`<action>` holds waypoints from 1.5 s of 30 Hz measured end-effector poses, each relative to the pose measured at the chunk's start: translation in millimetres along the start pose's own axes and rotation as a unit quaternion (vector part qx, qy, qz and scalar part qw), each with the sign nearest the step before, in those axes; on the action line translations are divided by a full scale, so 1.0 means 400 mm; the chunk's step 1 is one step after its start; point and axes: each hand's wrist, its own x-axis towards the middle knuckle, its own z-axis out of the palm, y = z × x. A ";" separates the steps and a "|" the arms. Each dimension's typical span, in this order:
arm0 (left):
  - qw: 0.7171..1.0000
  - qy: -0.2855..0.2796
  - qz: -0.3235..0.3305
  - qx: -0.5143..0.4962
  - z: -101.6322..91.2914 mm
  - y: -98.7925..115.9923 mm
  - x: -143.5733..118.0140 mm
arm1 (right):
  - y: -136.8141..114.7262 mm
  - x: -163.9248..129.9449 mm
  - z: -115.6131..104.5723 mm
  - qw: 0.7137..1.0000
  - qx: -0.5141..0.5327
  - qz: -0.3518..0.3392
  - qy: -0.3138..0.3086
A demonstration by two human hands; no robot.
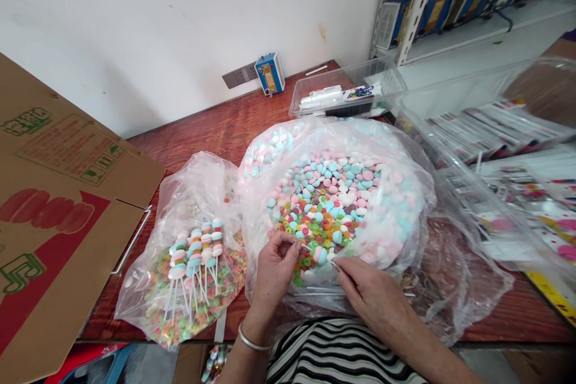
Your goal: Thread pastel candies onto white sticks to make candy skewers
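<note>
Threading sweets onto a thin white stick appears to be the step in hand, judged from the finished skewers nearby. Left hand (275, 267): fingers pinched together at the near rim of the large clear plastic bag of pastel pink, blue and white disc sweets and small multicoloured ring sweets (335, 192); whether a ring sweet sits between the fingertips is too small to tell. Right hand (371, 294): fingers closed on the thin white stick (330, 264), whose tip points left toward the left hand, the two hands near each other but apart. The large bag lies open at the centre of the reddish-brown wooden counter (211, 129), directly ahead of the person's striped top.

Left of it, touching, lies a smaller clear plastic bag (198, 186) of ring sweets, with a bundle of finished sweet skewers on white sticks (195, 258) resting on top. Far left: a flattened brown cardboard box with red and green print (58, 204). Far side: a clear plastic tub (346, 93) of packaging. Right: clear trays of printed wrappers (508, 156).

The next move would call for aligning the stick tip with a sweet and pushing it through squarely, steadying the sweet so it does not split.
</note>
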 end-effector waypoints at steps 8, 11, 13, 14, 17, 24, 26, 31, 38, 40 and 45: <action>0.995 -0.011 -0.028 -0.097 0.005 -0.006 0.010 | 0.003 -0.003 -0.001 1.000 -0.029 0.004 0.001; 0.974 -0.045 -0.093 -0.200 0.002 -0.011 0.011 | -0.004 -0.005 -0.004 0.999 0.002 -0.027 0.022; 0.947 -0.087 -0.140 -0.276 0.006 -0.011 0.010 | -0.012 -0.005 -0.007 0.998 0.018 -0.048 0.037; 0.934 -0.109 -0.158 -0.302 0.011 -0.010 0.009 | -0.016 -0.004 -0.009 0.997 0.021 -0.055 0.045; 0.916 -0.136 -0.176 -0.335 0.027 -0.004 0.008 | -0.021 -0.003 -0.014 0.996 0.015 -0.067 0.063; 0.935 -0.088 -0.170 -0.299 0.056 0.008 0.022 | 0.013 -0.006 -0.009 0.994 0.002 -0.073 0.084; 0.938 -0.091 -0.165 -0.290 0.069 0.008 0.025 | 0.023 -0.005 -0.004 0.994 0.009 -0.067 0.088; 0.948 -0.105 -0.152 -0.260 0.108 0.006 0.027 | 0.033 0.005 0.005 0.995 0.022 -0.038 0.091; 0.970 -0.179 -0.121 -0.108 0.133 0.037 0.100 | 0.043 0.027 -0.021 0.986 0.130 0.045 0.097; 0.979 -0.196 -0.057 0.013 0.131 0.058 0.166 | 0.061 0.032 -0.035 0.980 0.150 0.076 0.109; 0.921 -0.123 0.152 0.337 0.149 0.097 0.361 | 0.125 0.025 -0.056 0.969 0.143 0.118 0.162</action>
